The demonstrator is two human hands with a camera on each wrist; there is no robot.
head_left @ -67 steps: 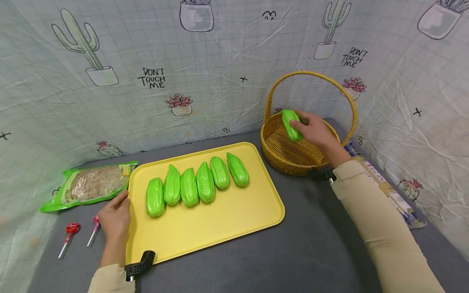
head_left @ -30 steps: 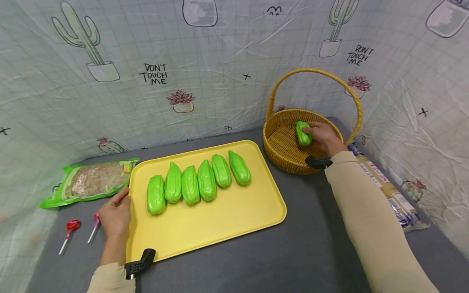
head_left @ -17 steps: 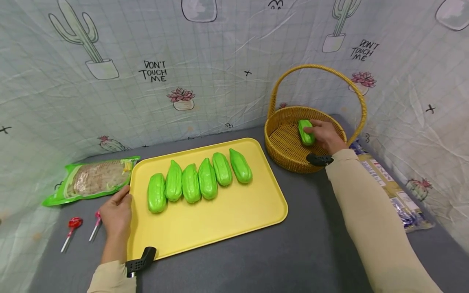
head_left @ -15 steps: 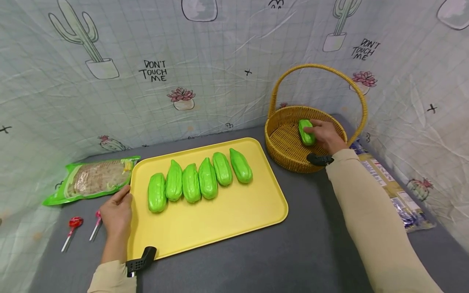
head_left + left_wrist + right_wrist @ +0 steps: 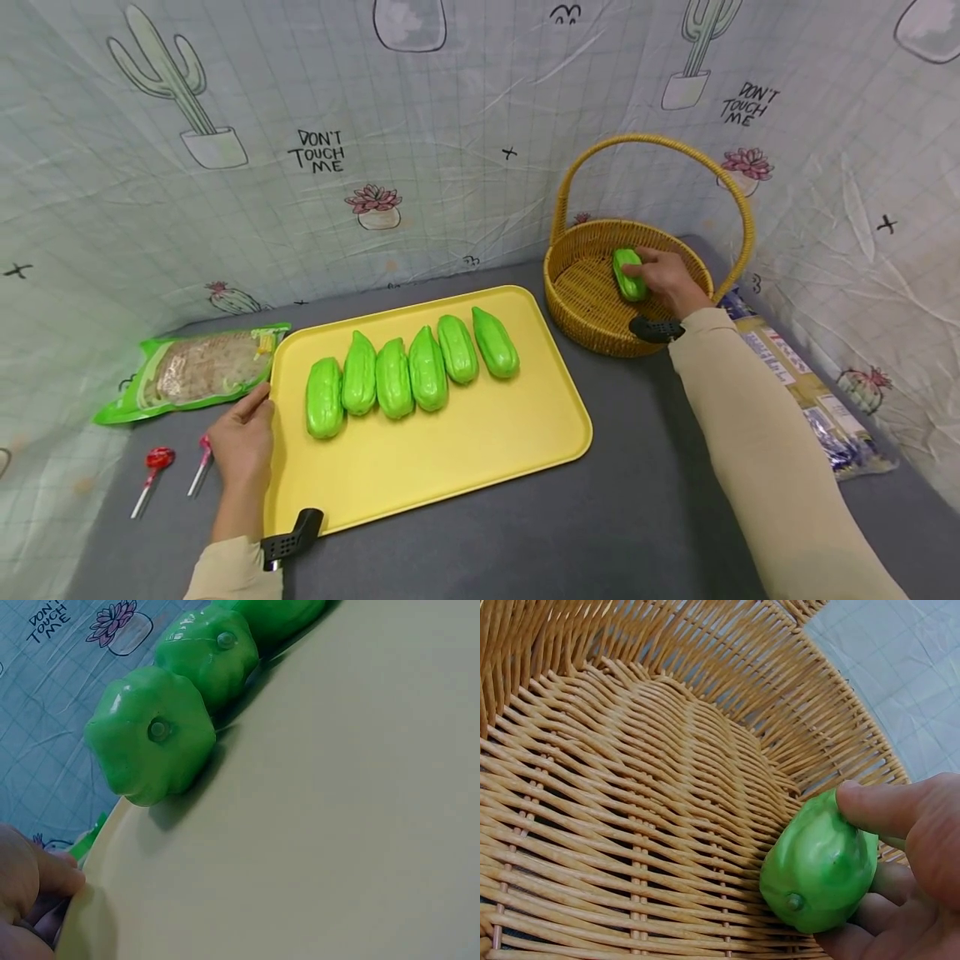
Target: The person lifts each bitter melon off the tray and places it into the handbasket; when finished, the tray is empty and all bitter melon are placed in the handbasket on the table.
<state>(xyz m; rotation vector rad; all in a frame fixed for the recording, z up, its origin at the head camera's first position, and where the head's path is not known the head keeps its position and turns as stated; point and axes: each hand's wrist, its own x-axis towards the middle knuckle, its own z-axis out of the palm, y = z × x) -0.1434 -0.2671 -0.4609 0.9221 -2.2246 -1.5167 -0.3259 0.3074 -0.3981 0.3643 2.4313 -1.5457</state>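
so, right hand (image 5: pixel 666 277) grips green gourd (image 5: pixel 819 866); cloth (image 5: pixel 450 125) reads "don't touch me"

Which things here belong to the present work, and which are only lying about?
Seemingly in use: green vegetable held by right hand; basket; yellow tray touched by left hand; the tray's six vegetables.

Seemingly lying about: red lollipop; pink lollipop; green-edged packet; wrapped package.
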